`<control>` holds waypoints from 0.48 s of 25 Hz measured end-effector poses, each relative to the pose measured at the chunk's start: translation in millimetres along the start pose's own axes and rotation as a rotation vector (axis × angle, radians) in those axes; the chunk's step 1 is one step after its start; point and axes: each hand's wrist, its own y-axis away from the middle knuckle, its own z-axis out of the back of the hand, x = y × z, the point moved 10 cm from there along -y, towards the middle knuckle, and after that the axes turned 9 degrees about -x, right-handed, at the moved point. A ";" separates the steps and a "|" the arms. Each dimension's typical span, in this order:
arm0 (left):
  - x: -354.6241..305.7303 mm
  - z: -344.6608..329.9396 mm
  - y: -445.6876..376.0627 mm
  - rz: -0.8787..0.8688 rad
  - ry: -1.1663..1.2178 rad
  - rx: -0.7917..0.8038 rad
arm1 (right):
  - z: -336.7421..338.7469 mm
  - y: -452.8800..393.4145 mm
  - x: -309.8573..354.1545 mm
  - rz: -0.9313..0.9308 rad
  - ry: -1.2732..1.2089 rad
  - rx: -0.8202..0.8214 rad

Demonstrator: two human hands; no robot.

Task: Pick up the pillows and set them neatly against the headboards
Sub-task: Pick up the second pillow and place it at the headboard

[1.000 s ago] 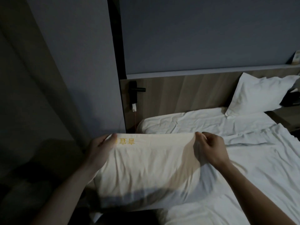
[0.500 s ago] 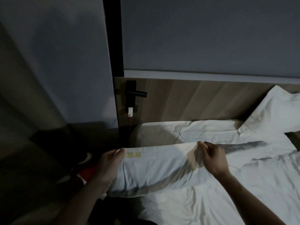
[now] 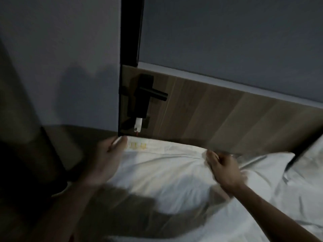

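Bed (image 3: 262,206), white sheet rumpled, runs along the wooden headboard (image 3: 218,119), with grey wall above and a black handle fitting (image 3: 145,96) near the headboard's left end. Pillow (image 3: 162,168), white with small yellow lettering at its top-left corner, lies at the bed's head-left corner, its top edge against the headboard base; a second pillow (image 3: 312,154) shows partly at the right edge. Left hand (image 3: 108,158) grips the pillow's top-left corner, fingers curled on the fabric; right hand (image 3: 225,168) pinches bunched fabric at its top-right edge.
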 end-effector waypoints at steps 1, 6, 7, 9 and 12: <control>2.5 -3.0 -7.2 -0.082 0.003 -0.046 | -14.2 -11.1 -6.1 0.055 -0.001 -0.006; 17.7 -22.8 -11.6 -0.305 -0.108 -0.235 | -59.3 -35.3 -45.5 0.161 -0.018 0.031; 15.0 -24.6 -7.8 -0.315 -0.155 -0.258 | -54.4 -36.5 -49.1 0.185 0.016 0.040; -7.7 -26.0 5.5 -0.349 -0.266 -0.288 | -34.4 -38.0 -45.1 0.252 0.059 0.080; -47.1 -28.9 14.3 -0.379 -0.395 -0.292 | -5.6 -55.3 -43.8 0.381 0.185 0.102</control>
